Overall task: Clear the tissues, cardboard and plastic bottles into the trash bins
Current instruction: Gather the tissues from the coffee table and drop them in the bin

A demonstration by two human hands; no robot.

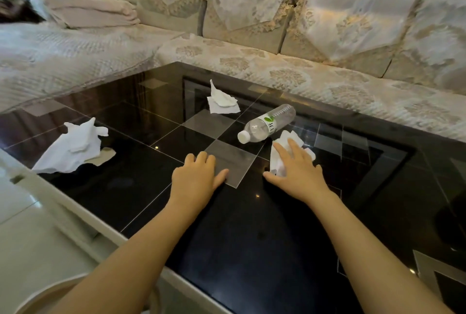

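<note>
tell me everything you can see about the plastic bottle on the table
The plastic bottle is clear and looks empty, with a white screw cap and a white label band carrying a green leaf mark. It lies on its side on the glossy black table, cap end pointing toward the person and left, base toward the sofa. Its body looks intact, with ribbing near the base. No hand touches it. The crumpled tissue under the right hand lies just beside its near side; whether they touch cannot be told.

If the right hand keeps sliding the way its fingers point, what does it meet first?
The right hand already rests on a tissue. Straight ahead, the plastic bottle lying on its side looks nearest, though depth is uncertain.
</note>
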